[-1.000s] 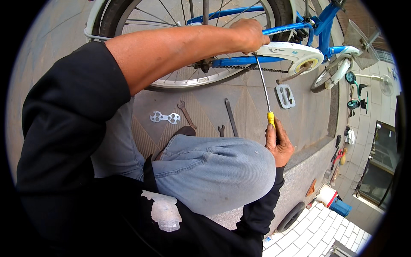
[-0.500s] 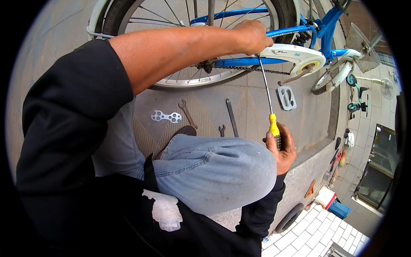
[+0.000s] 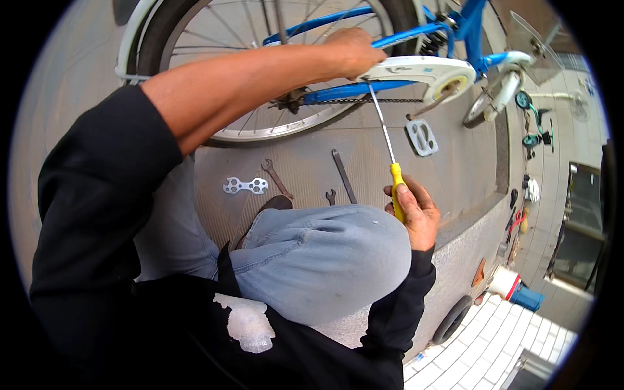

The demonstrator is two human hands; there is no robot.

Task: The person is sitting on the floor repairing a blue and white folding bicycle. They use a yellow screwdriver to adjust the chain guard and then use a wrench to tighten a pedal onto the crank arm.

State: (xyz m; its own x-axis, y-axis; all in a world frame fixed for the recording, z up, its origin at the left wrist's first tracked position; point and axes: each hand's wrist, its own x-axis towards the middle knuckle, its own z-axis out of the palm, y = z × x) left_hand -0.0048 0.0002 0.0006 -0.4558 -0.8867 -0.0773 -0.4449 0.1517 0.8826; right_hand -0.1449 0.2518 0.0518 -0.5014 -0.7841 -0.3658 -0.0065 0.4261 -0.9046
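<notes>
My left hand (image 3: pixel 353 53) is curled at the rear end of the white chain guard (image 3: pixel 419 68) on a blue bicycle (image 3: pixel 471 26); what its fingertips grip is hidden. My right hand (image 3: pixel 416 214) holds the yellow handle of a long screwdriver (image 3: pixel 398 188), whose shaft runs up to the guard's lower edge beside my left hand. Below are the chain (image 3: pixel 361 101) and the rear hub (image 3: pixel 289 104). On the paving lie a multi-hole spanner (image 3: pixel 246 185), a rusty wrench (image 3: pixel 278 179), a small wrench (image 3: pixel 331 197), a flat bar (image 3: pixel 344 175) and, near the crank, a pedal (image 3: pixel 421 136).
My bent knee (image 3: pixel 325 260) sits beneath the tools. A stone ledge (image 3: pixel 455 260) runs along the right, with assorted tools (image 3: pixel 520 221), a saddle-shaped brown piece (image 3: pixel 479 272), a tyre (image 3: pixel 453 318) and a white-and-blue container (image 3: pixel 513 291). Small teal wheeled toys (image 3: pixel 533 123) stand farther off.
The bicycle and hands sit farther left in the view. My right hand has shifted its fingers and turned on the screwdriver handle; my left hand remains at the chain guard.
</notes>
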